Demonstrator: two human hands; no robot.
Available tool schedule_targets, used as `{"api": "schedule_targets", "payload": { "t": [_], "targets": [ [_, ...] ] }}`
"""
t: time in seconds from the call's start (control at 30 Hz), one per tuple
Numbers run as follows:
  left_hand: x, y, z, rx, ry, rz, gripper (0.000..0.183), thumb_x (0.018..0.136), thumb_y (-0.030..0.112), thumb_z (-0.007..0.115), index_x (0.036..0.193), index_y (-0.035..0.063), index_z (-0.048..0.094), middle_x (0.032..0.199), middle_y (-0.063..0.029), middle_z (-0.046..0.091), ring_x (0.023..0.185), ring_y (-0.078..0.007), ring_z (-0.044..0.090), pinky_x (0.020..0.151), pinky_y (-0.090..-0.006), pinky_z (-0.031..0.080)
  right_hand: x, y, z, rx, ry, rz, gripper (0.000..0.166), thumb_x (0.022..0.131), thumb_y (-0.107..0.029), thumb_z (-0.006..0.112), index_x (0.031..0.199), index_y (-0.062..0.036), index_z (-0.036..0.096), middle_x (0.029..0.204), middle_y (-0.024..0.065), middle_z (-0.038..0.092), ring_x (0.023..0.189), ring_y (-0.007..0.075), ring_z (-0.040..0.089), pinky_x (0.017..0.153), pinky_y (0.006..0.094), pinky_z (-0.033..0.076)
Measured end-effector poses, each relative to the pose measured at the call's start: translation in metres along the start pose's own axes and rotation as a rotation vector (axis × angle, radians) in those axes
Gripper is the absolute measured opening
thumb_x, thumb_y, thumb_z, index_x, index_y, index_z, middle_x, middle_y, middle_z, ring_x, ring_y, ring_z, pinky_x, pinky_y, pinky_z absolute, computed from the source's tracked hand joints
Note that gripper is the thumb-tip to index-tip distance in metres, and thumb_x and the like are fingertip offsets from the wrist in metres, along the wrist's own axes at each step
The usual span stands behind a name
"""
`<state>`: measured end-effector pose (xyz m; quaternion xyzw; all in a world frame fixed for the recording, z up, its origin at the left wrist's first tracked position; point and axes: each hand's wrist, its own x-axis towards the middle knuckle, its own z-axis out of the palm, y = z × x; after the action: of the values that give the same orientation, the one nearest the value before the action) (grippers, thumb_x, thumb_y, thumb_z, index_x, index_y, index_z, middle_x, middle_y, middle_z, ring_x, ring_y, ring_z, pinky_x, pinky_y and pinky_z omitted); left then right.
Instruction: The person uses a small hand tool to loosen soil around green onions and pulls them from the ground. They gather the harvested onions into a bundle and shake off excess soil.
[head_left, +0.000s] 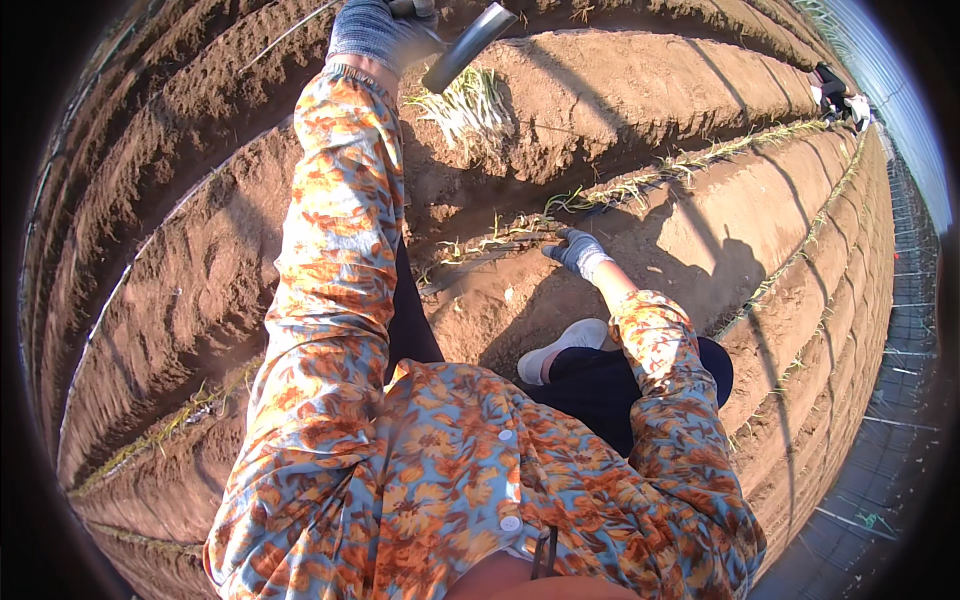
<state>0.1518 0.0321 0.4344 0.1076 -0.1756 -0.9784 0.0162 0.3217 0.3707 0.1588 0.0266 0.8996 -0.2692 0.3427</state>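
My left hand, in a grey knit glove, is raised at the top of the view and closed on the handle of a small hoe with a metal blade; part of the hand is cut off by the frame edge. Just below the blade, a bundle of green-and-white seedlings lies on a soil ridge. My right hand, gloved too, rests low at a furrow with its fingers extended beside a row of thin seedlings. Whether anything lies under its fingers is hard to tell.
My white shoe stands on the soil below my right hand. Long soil ridges and furrows curve across the view, several with seedling rows. Another person is far off at the upper right, near plastic sheeting.
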Motion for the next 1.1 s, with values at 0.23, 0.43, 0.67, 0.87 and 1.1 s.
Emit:
{"api": "schedule_targets", "payload": {
  "t": [0.23, 0.43, 0.67, 0.87, 1.1],
  "targets": [
    [-0.007, 0.008, -0.002, 0.098, -0.09, -0.094, 0.015, 0.095, 0.018, 0.048, 0.091, 0.0064, 0.056, 0.066, -0.0034, 0.058, 0.045, -0.012, 0.043, 0.044, -0.0262, 0.044, 0.16, -0.055, -0.028, 0.055, 0.219, -0.007, 0.09, 0.069, -0.045, 0.078, 0.135, 0.0012, 0.038, 0.128, 0.0208, 0.052, 0.119, 0.0312, 0.051, 0.099, 0.0353, 0.041],
    [-0.032, 0.033, -0.008, 0.39, -0.195, -0.014, 0.029, 0.099, 0.018, 0.04, 0.115, -0.0026, 0.051, 0.08, -0.0037, 0.054, 0.047, -0.0051, 0.033, 0.041, -0.0192, 0.032, 0.272, -0.168, -0.052, 0.079, 0.212, 0.079, 0.111, 0.065, -0.051, 0.077, 0.146, -0.0078, 0.014, 0.139, 0.0225, 0.04, 0.128, 0.033, 0.042, 0.106, 0.0362, 0.035],
    [-0.043, 0.013, -0.013, 0.729, -0.009, 0.013, 0.032, 0.099, 0.021, 0.042, 0.117, -0.0031, 0.052, 0.078, -0.0001, 0.052, 0.046, -0.0019, 0.032, 0.039, -0.0166, 0.03, 0.378, -0.163, -0.038, 0.242, 0.1, 0.182, 0.132, 0.055, -0.063, 0.078, 0.147, -0.0039, 0.003, 0.149, 0.0238, 0.02, 0.136, 0.0336, 0.026, 0.112, 0.0381, 0.024],
    [-0.042, 0.01, -0.004, 0.804, 0.039, -0.025, 0.033, 0.099, 0.024, 0.041, 0.117, -0.0021, 0.052, 0.077, -0.0005, 0.053, 0.043, -0.0017, 0.031, 0.036, -0.0178, 0.029, 0.321, -0.221, -0.021, -0.207, 0.244, 0.376, 0.136, 0.051, -0.066, 0.079, 0.147, -0.0234, -0.007, 0.15, 0.028, 0.0, 0.138, 0.0462, 0.004, 0.109, 0.0609, 0.006],
    [-0.038, 0.008, -0.012, 0.645, -0.023, -0.036, 0.034, 0.1, 0.022, 0.037, 0.12, -0.0039, 0.047, 0.078, -0.002, 0.052, 0.039, -0.002, 0.028, 0.034, -0.018, 0.028, 0.318, -0.233, -0.024, -0.245, 0.237, 0.373, 0.126, 0.058, -0.059, 0.079, 0.148, -0.0242, -0.004, 0.149, 0.0312, 0.002, 0.136, 0.0509, 0.009, 0.108, 0.0605, 0.012]
  ]
}}
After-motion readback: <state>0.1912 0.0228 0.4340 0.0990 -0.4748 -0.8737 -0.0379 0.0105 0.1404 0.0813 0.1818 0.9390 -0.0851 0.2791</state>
